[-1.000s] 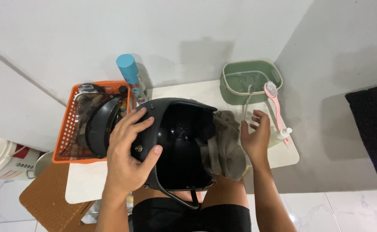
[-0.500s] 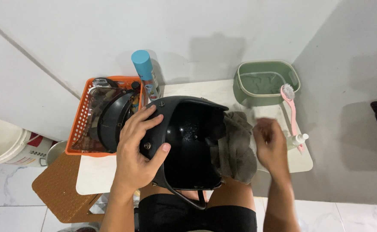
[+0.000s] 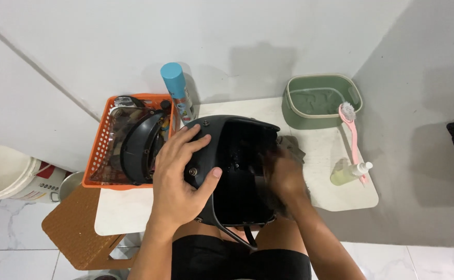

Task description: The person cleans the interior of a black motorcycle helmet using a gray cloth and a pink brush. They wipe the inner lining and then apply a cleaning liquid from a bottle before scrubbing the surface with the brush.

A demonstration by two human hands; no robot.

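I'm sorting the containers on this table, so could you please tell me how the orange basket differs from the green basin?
The orange basket has slotted walls; the green basin has solid ones. The basket sits at the table's left end and holds dark parts, while the basin stands at the back right and seems to hold only water. Both are open-topped and roughly rectangular.

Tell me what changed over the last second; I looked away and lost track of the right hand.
The right hand moved left from the white tabletop into the open black helmet shell, carrying the grey cloth with it; it looks blurred. The left hand kept gripping the helmet's rim. The orange plastic basket, green tub and pink brush stayed put.
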